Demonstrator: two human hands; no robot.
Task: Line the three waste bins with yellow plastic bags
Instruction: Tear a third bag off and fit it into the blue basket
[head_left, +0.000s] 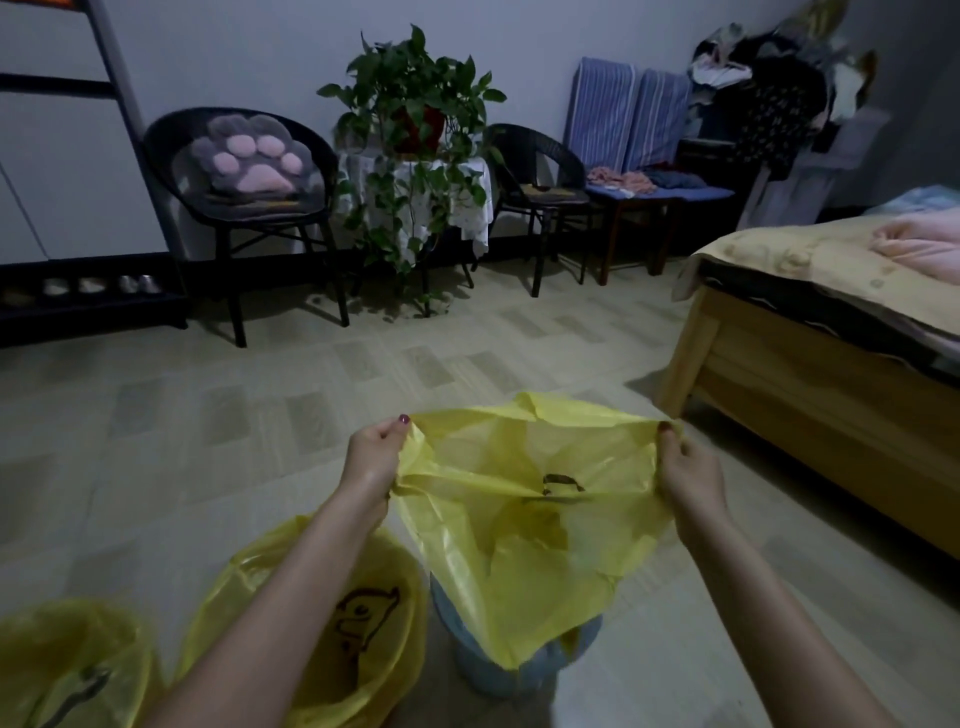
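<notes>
Bed (810, 364) near right; left hand (375, 457) and right hand (691, 475) fingers pinch open yellow bag (524, 519) rim above blue bin (519, 670), two lined bins (358, 623) left.

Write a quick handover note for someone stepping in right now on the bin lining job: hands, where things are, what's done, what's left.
Left hand: pinching the left edge of the open yellow bag.
Right hand: pinching the right edge, mouth stretched wide.
The bag hangs above the pale blue bin, its bottom dipping inside.
Done: far-left bin and middle bin each have a yellow bag in them.
Left: lower this bag in, fold its rim over the blue bin's edge.
</notes>
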